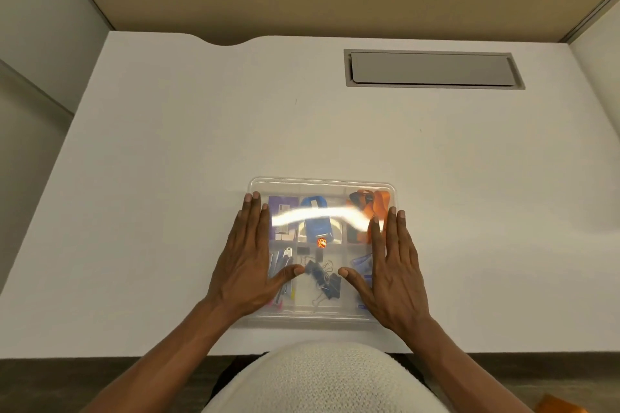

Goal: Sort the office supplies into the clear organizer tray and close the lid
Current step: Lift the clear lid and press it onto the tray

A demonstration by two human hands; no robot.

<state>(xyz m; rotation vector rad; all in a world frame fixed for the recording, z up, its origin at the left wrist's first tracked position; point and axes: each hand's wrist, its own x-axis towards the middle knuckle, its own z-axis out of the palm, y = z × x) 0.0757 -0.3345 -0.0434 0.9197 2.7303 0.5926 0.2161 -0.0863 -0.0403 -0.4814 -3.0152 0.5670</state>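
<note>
The clear organizer tray (322, 182) lies on the white desk near its front edge, with its clear lid (318, 305) on top, glare streaking across it. Through the lid I see a blue tape dispenser (315, 223), an orange lanyard (377, 203), black binder clips (323, 278), a purple pack (283, 208) and pens (280, 261). My left hand (250, 261) lies flat on the lid's left side, fingers spread. My right hand (391, 265) lies flat on the right side. Both thumbs point inward.
The white desk (167, 161) stretches beyond the tray. A grey cable hatch (432, 69) is set into the desk at the back right. Beige partition walls enclose the desk behind and at both sides. An orange object (557, 404) shows at the bottom right.
</note>
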